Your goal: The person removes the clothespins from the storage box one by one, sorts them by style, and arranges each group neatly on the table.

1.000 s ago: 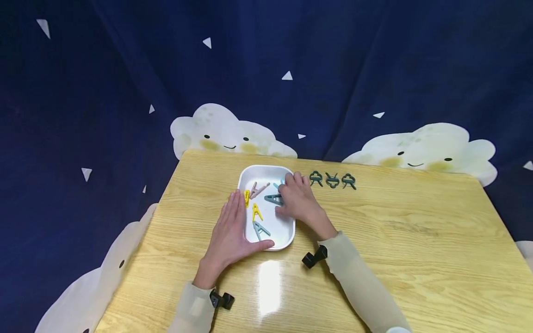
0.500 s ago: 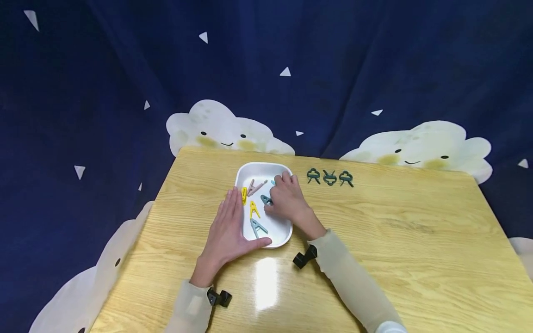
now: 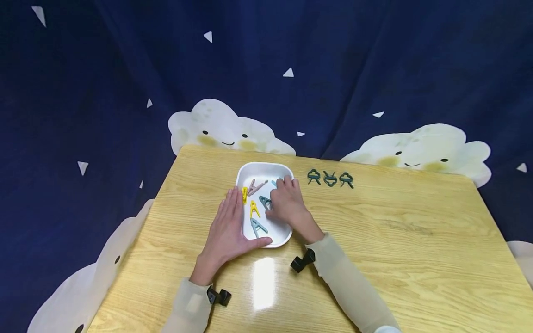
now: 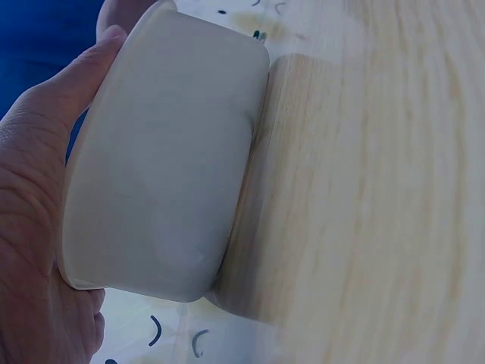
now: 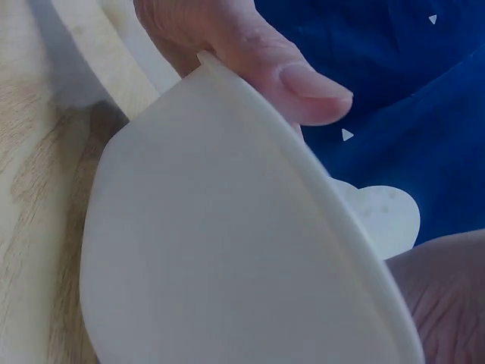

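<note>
In the head view, my left hand point(image 3: 226, 229) lies along the left side of a white tub point(image 3: 287, 236), its fingers straight and its thumb over the near rim. My right hand point(image 3: 287, 199) reaches inside with bent fingers. By its thumb lies a dark teal clothes peg point(image 3: 264, 202), partly covered. Whether the right fingers pinch anything is hidden. A light blue peg point(image 3: 274, 183) peeks out by the right fingers. Elsewhere in the tub are a pinkish peg point(image 3: 257, 187), an upright-looking yellow peg point(image 3: 244, 195), another yellow peg point(image 3: 254, 209) and a pale blue peg point(image 3: 258, 227).
Three dark green clips point(image 3: 330, 178) lie in a row on the wooden table point(image 3: 395, 240), right of the tub. Behind the table hangs a dark blue curtain point(image 3: 258, 69) with white triangles and clouds.
My right hand has shifted slightly left inside the tub. The dark teal peg has moved left and turned, its legs now pointing nearer to me. My left hand keeps its place on the tub.
</note>
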`<state>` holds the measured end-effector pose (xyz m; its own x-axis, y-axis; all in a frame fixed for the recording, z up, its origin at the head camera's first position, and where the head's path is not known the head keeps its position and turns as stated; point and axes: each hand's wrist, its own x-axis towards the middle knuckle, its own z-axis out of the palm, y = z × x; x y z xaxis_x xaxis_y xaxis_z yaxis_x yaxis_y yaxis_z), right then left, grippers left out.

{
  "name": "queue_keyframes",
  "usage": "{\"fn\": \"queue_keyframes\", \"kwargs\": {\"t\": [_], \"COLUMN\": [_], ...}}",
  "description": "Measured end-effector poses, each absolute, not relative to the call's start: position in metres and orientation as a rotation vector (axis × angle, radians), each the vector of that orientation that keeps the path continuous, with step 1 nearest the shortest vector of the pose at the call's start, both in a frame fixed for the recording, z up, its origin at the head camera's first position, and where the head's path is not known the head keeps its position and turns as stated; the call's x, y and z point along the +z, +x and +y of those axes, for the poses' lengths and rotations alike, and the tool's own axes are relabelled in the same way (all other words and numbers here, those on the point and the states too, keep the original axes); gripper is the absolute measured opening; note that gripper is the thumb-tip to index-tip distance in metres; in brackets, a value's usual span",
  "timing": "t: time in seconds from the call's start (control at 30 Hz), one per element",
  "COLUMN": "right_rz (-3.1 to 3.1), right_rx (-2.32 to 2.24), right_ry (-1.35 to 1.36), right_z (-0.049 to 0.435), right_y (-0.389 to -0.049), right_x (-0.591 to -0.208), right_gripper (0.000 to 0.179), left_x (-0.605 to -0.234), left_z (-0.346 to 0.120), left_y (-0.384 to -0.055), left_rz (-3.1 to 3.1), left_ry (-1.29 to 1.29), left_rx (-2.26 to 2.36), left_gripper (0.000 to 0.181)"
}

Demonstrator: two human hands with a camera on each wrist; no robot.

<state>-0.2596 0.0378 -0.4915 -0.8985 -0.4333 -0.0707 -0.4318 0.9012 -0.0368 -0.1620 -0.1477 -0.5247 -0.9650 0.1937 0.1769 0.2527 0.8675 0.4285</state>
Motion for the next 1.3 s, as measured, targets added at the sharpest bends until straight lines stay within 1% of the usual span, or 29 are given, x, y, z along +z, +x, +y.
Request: {"fn": "queue_keyframes", "kwargs": {"t": [0.2, 0.43, 0.57, 0.73, 0.9, 0.97, 1.3], "right_rz": [3.058, 3.011, 2.962, 2.950, 2.909, 2.907, 2.926], "right_rx": [-0.102, -0.180, -0.207, -0.089, -0.058, -0.062, -0.030], "right_ry": [-0.640, -0.741, -0.770, -0.756, -0.798, -0.813, -0.811], "right_z": [0.039, 0.038, 0.040, 0.050, 0.058, 0.059, 0.057], "right_y": [-0.259, -0.253, -0.251, -0.252, -0.254, -0.254, -0.250], "right_x": [-0.495, -0.494, -0.489, -0.483, -0.485, -0.486, -0.489], "right_gripper": [0.041, 0.039, 0.043, 0.046, 0.034, 0.032, 0.049], "left_x": [-0.526, -0.525, -0.525, -0.525, -0.524, -0.524, -0.524], "left_z": [-0.147, -0.148, -0.149, -0.147, -0.147, -0.147, -0.146], "left_y": [-0.162, -0.162, -0.162, -0.163, -0.163, -0.163, -0.163], "left_rz": [-2.915, -2.915, -2.907, -2.899, -2.907, -2.914, -2.915], "left_ry": [-0.353, -0.342, -0.343, -0.356, -0.355, -0.353, -0.355], "left_rx": [-0.685, -0.686, -0.678, -0.664, -0.675, -0.675, -0.671], "left_gripper": [0.149, 0.149, 0.149, 0.149, 0.149, 0.150, 0.149]}}
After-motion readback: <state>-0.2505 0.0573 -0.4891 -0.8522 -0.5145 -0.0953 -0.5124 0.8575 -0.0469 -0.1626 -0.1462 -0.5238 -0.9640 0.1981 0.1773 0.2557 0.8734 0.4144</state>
